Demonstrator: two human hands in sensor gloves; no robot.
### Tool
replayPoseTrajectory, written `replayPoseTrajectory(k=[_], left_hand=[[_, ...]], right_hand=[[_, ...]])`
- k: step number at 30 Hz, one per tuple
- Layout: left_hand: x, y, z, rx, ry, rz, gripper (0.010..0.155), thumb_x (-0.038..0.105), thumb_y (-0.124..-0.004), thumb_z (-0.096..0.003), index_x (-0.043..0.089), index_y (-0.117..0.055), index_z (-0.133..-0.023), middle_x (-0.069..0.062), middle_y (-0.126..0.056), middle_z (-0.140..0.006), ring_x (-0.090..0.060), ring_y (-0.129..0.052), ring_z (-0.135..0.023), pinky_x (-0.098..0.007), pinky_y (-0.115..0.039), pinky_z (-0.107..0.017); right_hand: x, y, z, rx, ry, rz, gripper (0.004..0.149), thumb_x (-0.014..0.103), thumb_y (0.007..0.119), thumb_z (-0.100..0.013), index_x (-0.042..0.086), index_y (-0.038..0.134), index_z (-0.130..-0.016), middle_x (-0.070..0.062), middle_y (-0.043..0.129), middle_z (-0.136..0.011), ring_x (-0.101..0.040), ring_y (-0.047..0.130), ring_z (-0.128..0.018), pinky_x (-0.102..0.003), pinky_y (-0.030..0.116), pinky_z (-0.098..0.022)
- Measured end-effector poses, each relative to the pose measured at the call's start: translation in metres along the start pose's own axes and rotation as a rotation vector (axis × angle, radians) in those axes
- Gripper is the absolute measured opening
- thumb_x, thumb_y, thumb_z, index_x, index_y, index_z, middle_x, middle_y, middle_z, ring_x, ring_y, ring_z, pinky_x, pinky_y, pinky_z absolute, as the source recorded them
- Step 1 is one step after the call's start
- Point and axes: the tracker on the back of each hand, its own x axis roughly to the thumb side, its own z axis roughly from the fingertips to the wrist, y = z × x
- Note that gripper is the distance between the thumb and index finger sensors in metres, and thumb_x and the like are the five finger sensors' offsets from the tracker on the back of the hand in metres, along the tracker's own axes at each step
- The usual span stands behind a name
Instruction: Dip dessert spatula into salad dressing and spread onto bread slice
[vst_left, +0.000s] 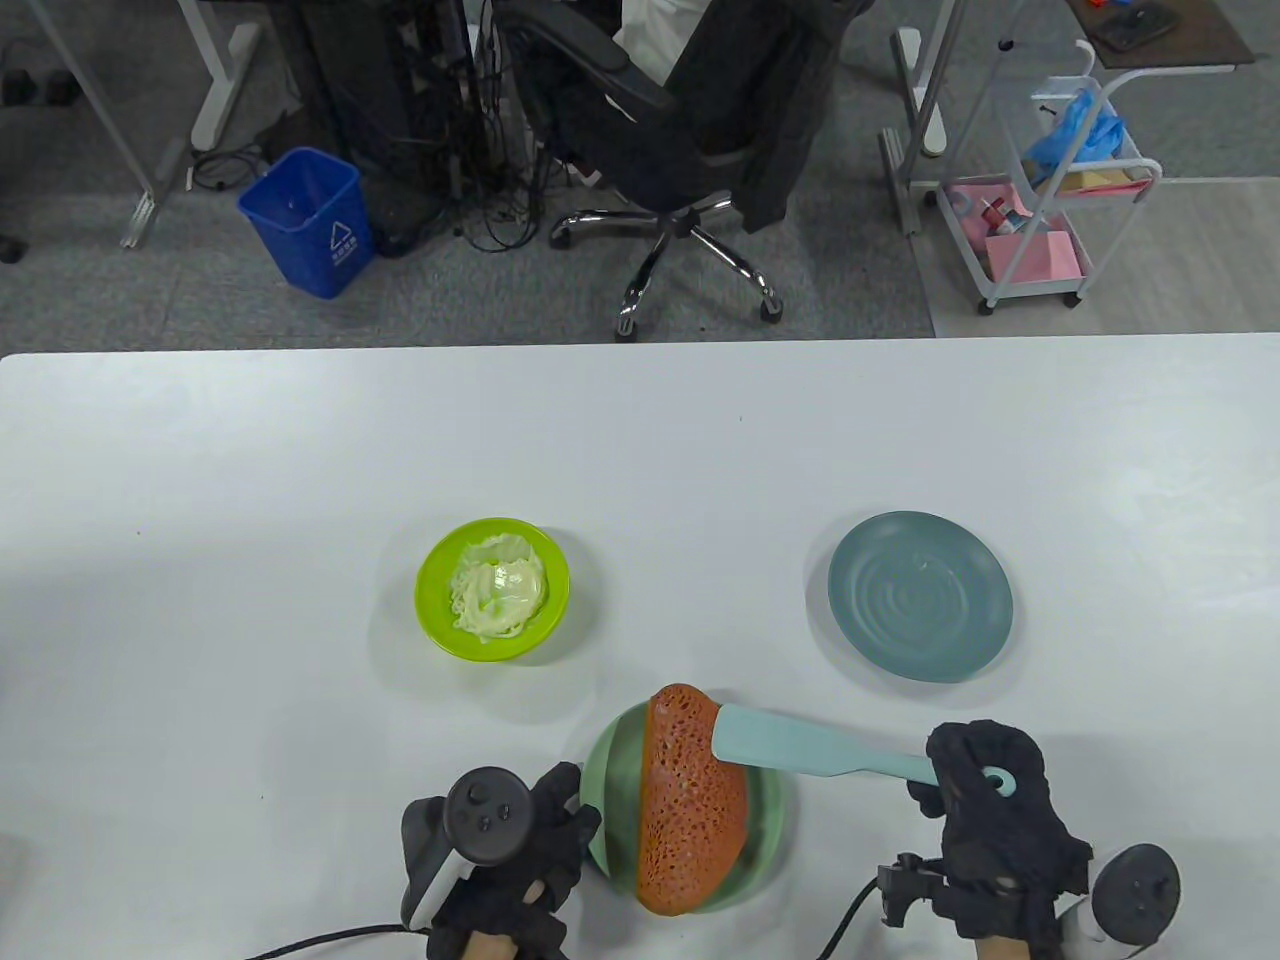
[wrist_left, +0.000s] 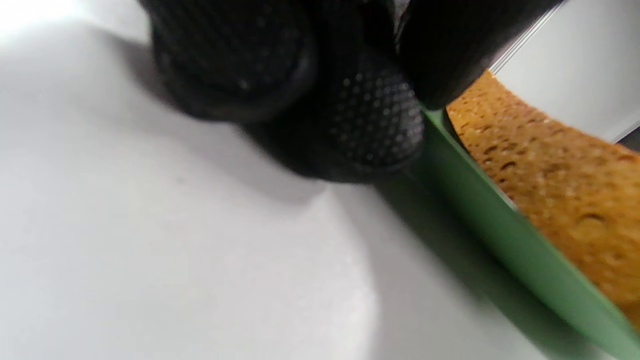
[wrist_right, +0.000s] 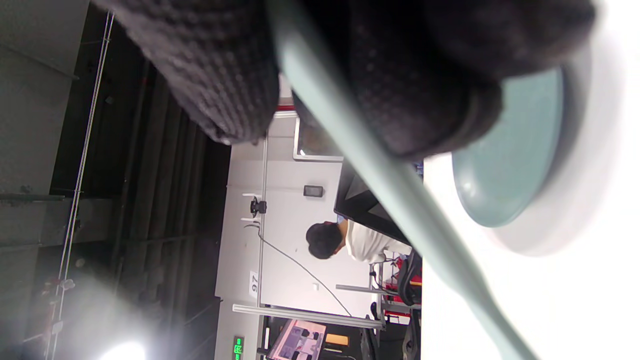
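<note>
Two gloved hands work at the near edge of the desk (vst_left: 200, 480). The right hand (vst_left: 990, 810) grips the dessert spatula (vst_left: 800, 752) by the end of its handle, fingers wrapped round it near the hanging loop, and the pale blue blade rests on the upper part of the bread slice (vst_left: 690, 800). The left hand (vst_left: 500, 850) rests its fingertips (wrist_left: 370, 125) against the rim of the green plate (vst_left: 610, 770) that carries the bread, apparently steadying it (whether it pinches the rim I cannot tell).

The spatula looks light, its blade likely somewhat flexible, so a grip far back gives reach but less pressure; a hold closer to the blade would press firmer. The bread looks porous and soft, likely to tear or slide under a hard stroke.

Salad dressing (vst_left: 497, 587) sits in the lime bowl (vst_left: 432, 610), well apart to the left. A blue-grey plate (vst_left: 920, 610) lies to the right.
</note>
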Motion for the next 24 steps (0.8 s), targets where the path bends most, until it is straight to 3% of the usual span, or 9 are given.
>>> replayPoseTrajectory(k=[7, 12, 24], left_hand=[[0.002, 0.001, 0.002, 0.024, -0.007, -0.047, 0.058, 0.042, -0.081, -0.0579, 0.007, -0.073, -0.103, 0.004, -0.102, -0.061, -0.009, -0.111, -0.031, -0.028, -0.097, -0.027], [0.004, 0.007, 0.006, 0.102, -0.032, -0.124, 0.062, 0.048, -0.075, -0.0597, 0.006, -0.073, -0.104, 0.000, -0.102, -0.064, -0.013, -0.111, -0.034, -0.031, -0.096, -0.029], [0.018, 0.026, 0.028, 0.400, -0.163, -0.334, 0.072, 0.058, -0.065, -0.0597, 0.007, -0.067, -0.110, -0.017, -0.087, -0.093, -0.038, -0.102, -0.070, -0.053, -0.086, -0.052]], right_hand=[[0.001, 0.000, 0.000, 0.008, 0.005, -0.024, 0.037, 0.033, 0.096, -0.049, 0.020, 0.076, -0.077, -0.015, 0.086, -0.073, -0.036, 0.102, -0.037, -0.042, 0.087, -0.025], [0.001, 0.002, 0.000, 0.020, 0.010, -0.055, 0.038, 0.035, 0.095, -0.048, 0.021, 0.076, -0.077, -0.014, 0.087, -0.072, -0.035, 0.103, -0.036, -0.040, 0.087, -0.024], [0.001, 0.003, 0.001, 0.036, 0.018, -0.094, 0.041, 0.040, 0.094, -0.048, 0.020, 0.076, -0.078, -0.014, 0.088, -0.072, -0.034, 0.105, -0.036, -0.038, 0.090, -0.023]])
